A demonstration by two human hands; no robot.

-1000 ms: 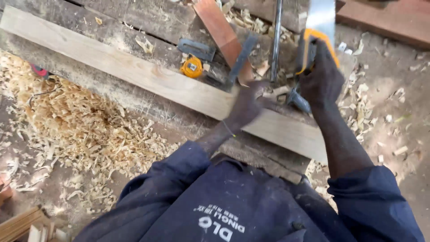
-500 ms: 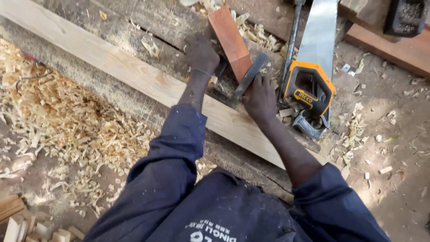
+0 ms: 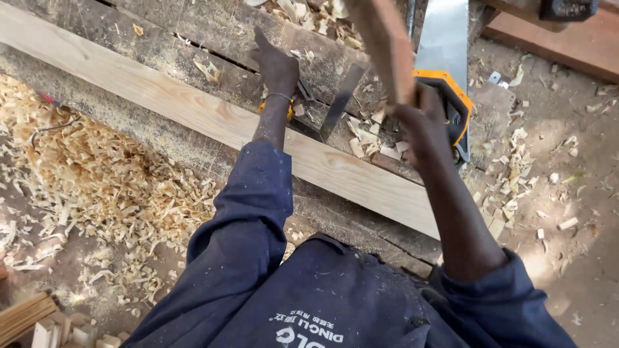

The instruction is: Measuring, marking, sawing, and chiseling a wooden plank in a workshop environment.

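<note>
Weathered grey boards form the workbench (image 3: pixel 213 32), strewn with curled wood shavings (image 3: pixel 97 187) that also heap on the ground to the left. Across the bench lies a long pale plank (image 3: pixel 193 113), running from upper left to lower right. The person's left arm, in a dark blue sleeve, stretches forward over the plank, and the left hand (image 3: pixel 277 64) rests palm down on the bench boards beyond it, fingers together and flat, closed on nothing; something yellow peeks out just under the wrist. The right arm is bent upward, with the right hand (image 3: pixel 419 122) raised above the plank and clamped round the lower end of a reddish-brown strip of wood (image 3: pixel 383 45), held nearly upright and blurred. Behind that hand lies a handsaw (image 3: pixel 445 51) with a yellow-and-black handle, blade pointing away. A dark metal square (image 3: pixel 342 100) lies between the two hands.
</note>
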